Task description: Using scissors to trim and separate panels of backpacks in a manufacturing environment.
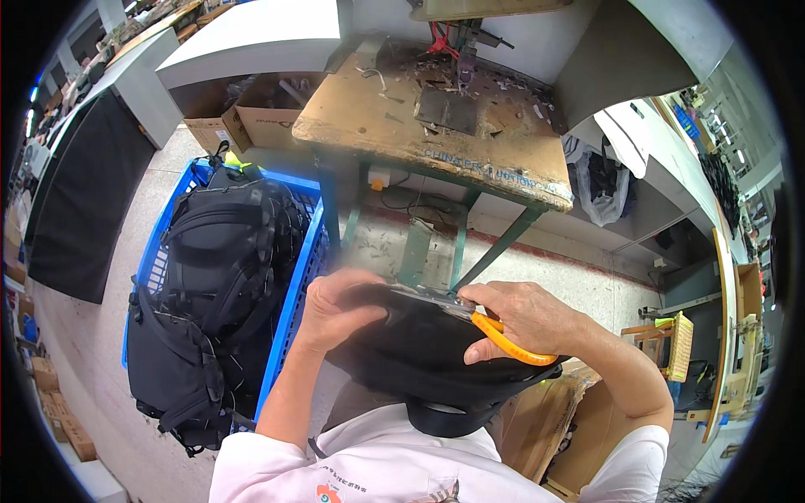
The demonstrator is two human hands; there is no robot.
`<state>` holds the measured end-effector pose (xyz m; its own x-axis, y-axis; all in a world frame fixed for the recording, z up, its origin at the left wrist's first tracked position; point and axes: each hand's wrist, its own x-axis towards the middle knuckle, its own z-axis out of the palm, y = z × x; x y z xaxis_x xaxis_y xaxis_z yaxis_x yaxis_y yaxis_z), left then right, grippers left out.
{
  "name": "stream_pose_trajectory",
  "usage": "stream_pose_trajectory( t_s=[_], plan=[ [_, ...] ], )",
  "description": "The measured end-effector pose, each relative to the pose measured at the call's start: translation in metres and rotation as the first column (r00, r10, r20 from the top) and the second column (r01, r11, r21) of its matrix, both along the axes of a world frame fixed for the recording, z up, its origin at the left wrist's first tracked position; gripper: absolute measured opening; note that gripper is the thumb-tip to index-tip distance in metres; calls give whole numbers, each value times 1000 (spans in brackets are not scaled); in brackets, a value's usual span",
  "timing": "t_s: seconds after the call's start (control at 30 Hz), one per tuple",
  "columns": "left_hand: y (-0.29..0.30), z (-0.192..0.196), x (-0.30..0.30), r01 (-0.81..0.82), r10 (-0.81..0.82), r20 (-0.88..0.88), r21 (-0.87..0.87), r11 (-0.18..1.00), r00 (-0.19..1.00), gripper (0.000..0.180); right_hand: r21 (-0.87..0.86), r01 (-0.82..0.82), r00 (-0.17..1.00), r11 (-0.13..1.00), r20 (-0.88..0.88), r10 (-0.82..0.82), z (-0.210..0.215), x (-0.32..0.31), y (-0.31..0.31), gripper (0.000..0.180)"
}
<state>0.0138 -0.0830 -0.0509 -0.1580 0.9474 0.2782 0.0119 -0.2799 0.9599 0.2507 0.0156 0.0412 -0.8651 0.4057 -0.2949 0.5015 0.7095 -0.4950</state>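
A workshop floor of pale concrete spreads under the view, with a worn wooden counter (436,117) ahead on green metal legs, its top scarred, littered with scraps and carrying a machine at its far edge. The counter's near edge runs slanting from upper left to lower right, and a strip of open floor lies between that edge and the person's hands.

The left hand (335,306) is clenched over the upper left rim of a black bag (428,352) held in front of the chest, thumb and fingers curled onto the fabric. The right hand (524,318) grasps orange-handled pliers (503,339), whose metal tip points left along the bag's top edge, toward the left hand's fingers. The bag hangs in the air between both hands, well below the counter's edge and not touching it.

To the left a blue plastic crate (293,293) stands on the floor, heaped with black backpacks (218,285) that spill over its near and left sides; its right wall sits just beside the left forearm. Cardboard boxes (251,109) stand beyond the crate beside the counter, and brown cardboard (545,427) is close under the right elbow. A white plastic bag (599,189) hangs beyond the counter's right corner. On the right, shelving and a small yellow stand (675,344) narrow the free room.
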Motion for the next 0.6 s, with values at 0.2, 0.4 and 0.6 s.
stream_pose_trajectory(
  t_s=[0.2,0.4,0.6],
  plan=[
    [0,1,3,28,-28,-14,-2,1000,1000,32,-43,-42,999,998,-26,40,1,-5,1,67],
    [2,1,3,25,-26,-43,-20,999,999,32,-63,-25,994,998,-103,18,-2,-5,-1,55],
    [3,-3,2,36,-36,-4,-34,999,999,32,-145,21,997,989,-74,-32,-8,-5,-1,51]
  ],
)
